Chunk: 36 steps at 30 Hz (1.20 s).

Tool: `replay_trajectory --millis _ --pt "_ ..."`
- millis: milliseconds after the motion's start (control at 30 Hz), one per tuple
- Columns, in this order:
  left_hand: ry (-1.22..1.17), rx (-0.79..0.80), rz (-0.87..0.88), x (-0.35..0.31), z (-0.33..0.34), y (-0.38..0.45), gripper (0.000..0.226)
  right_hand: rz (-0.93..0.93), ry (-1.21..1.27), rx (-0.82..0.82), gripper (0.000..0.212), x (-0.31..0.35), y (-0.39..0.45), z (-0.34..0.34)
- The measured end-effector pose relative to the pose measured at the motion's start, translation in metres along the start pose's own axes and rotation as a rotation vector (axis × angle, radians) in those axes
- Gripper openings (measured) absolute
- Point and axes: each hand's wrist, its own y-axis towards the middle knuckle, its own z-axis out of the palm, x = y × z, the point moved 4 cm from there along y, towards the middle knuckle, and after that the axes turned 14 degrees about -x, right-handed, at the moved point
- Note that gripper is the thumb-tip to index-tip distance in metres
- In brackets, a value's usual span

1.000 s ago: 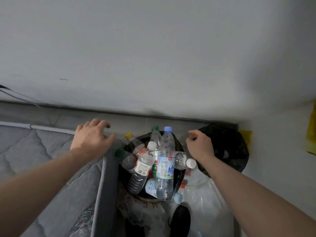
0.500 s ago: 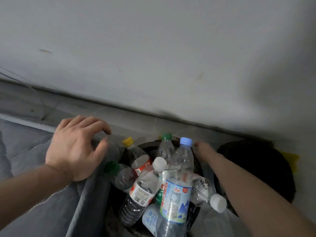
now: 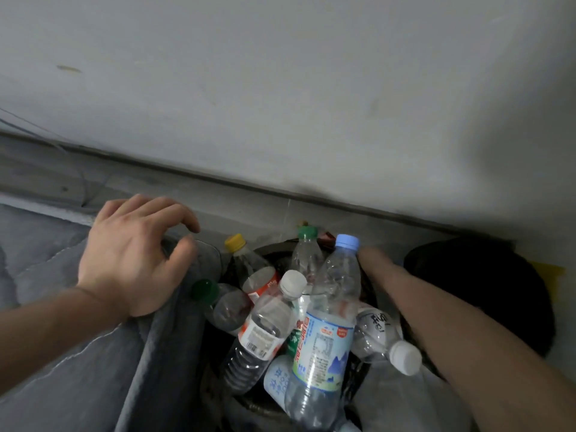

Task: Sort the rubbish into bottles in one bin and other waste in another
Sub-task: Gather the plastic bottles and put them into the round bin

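1. Bare-skinned, the left hand hovers over the grey quilt at the near-left edge of the bottle bin, fingers loosely curled and spread, gripping nothing that I can see.
2. The right hand is out of sight: its forearm runs down past the blue-capped bottle and the hand goes behind it, so I cannot tell whether it is wide, narrow or holding something.
3. Bottles crowd the bin, necks up and tilted: a yellow-capped one and a green-capped one at the back, a white-capped one in front, another green cap near the left hand, and one lying over the right rim.
4. A black-lined bin sits just right of the forearm, against the wall; its contents are too dark to read.
5. Risks, as I judge them:
   - The pile is heaped above the rim, so pulling the forearm back could knock the tall blue-capped bottle or tip the rim-hung one onto the floor.
   - Reaching blind behind the bottles invites grabbing the wrong item.
   - The quilt drapes against the bin, and a snag could drag it over.
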Motion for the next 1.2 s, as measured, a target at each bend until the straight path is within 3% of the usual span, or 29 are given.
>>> replay_trajectory --millis 167,400,533,633,733,833,1000,1200 --pt "0.028 -0.001 -0.044 -0.002 -0.006 -0.001 0.023 -0.09 -0.026 -0.135 0.039 -0.002 -0.073 -0.092" --pt "0.037 0.014 -0.106 0.003 -0.009 -0.003 0.025 0.065 0.436 -0.305 0.027 -0.003 -0.236 -0.199" --pt "0.021 0.016 -0.109 0.004 -0.008 -0.003 0.028 0.127 0.672 -0.313 0.019 0.016 -0.322 -0.179" --pt "0.007 0.025 -0.11 0.005 -0.009 -0.003 0.029 0.169 0.766 -0.257 0.025 0.044 -0.362 -0.138" --pt "-0.004 0.021 -0.103 0.006 -0.009 -0.003 0.026 0.231 0.742 -0.186 0.039 0.07 -0.381 -0.099" --pt "0.0 0.023 -0.09 0.006 -0.009 -0.003 0.025 0.25 0.666 -0.236 0.06 0.082 -0.38 -0.074" --pt "-0.007 0.032 -0.071 0.006 -0.008 -0.002 0.023 0.246 0.575 -0.353 0.069 0.092 -0.371 -0.067" --pt "-0.018 0.009 -0.054 0.007 -0.004 -0.003 0.022 0.208 0.469 -0.365 0.078 0.097 -0.363 -0.065"
